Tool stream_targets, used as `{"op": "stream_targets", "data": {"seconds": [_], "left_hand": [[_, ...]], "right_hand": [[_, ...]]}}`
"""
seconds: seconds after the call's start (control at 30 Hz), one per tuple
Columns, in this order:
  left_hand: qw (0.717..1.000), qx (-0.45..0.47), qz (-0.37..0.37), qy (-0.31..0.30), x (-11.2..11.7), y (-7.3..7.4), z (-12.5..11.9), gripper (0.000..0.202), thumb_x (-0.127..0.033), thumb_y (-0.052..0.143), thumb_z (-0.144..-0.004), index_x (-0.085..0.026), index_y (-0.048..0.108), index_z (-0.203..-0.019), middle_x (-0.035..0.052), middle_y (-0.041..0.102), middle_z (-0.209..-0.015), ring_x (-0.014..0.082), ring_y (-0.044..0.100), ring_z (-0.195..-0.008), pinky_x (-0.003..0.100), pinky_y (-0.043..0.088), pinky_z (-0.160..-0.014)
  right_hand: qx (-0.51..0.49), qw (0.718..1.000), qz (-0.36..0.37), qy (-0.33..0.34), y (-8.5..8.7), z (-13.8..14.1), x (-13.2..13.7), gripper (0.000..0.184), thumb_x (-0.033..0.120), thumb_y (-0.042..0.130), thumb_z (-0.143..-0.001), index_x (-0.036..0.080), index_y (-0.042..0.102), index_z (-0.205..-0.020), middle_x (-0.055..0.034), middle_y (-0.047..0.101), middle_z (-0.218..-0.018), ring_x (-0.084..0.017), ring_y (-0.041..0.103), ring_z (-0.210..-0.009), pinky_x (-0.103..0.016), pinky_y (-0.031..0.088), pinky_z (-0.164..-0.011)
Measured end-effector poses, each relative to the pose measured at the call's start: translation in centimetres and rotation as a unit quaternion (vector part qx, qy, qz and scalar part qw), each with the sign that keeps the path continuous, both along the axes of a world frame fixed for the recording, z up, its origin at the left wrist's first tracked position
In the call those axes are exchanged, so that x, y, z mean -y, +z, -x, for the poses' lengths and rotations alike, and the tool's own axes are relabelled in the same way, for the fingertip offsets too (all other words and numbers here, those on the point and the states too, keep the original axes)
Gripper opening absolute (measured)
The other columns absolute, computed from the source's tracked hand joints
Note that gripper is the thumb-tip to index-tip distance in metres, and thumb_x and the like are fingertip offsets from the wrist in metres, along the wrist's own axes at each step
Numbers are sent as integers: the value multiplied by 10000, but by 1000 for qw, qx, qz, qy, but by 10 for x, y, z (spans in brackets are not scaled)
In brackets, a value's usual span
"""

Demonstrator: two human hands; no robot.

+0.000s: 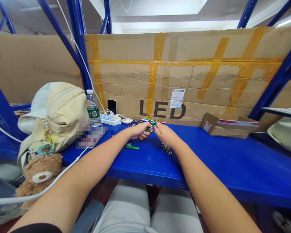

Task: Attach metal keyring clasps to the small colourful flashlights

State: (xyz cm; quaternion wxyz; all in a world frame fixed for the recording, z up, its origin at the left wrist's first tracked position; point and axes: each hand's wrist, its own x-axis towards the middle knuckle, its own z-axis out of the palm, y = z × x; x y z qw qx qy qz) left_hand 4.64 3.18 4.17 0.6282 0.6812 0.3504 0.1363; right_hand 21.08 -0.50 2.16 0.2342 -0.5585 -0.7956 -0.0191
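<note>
Both my hands meet over the blue shelf top (208,155). My left hand (140,131) is closed around a small green pen-like tube (150,127). My right hand (163,132) pinches the same tube at its right end. Another green tube (132,147) lies on the shelf just below my left wrist. A small heap of dark round button-like pieces (166,148) sits under my right wrist. Several more coloured tubes (142,122) lie behind my hands, by the cardboard wall.
A cream backpack (55,113) with a teddy bear charm (38,176) stands at left, with a water bottle (93,110), a white power strip (111,119) and a phone (91,137) beside it. A flat cardboard box (229,125) lies at right. Taped cardboard (184,74) backs the shelf.
</note>
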Motion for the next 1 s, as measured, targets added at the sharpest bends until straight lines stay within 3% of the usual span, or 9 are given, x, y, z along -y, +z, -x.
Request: {"op": "stream_targets", "data": {"seconds": [0.53,1.0], "left_hand": [[1000,23,11,-19,-1,-3,1,146,-278,358,-774,-197,368,-654,-74,188,-431,68,106,-348,171,121,-345],[996,65,60,-14,-13,-10,2,177,-286,337,-792,-200,338,-638,-75,165,-432,67,87,-349,168,96,-333]], "right_hand": [[-28,999,20,10,0,-1,2,244,306,287,-929,186,496,-890,-115,663,-936,-197,570,-803,-275,387,-720],[24,999,27,-19,3,3,4,296,321,282,-914,180,542,-892,-119,669,-954,-216,581,-783,-280,338,-621]]}}
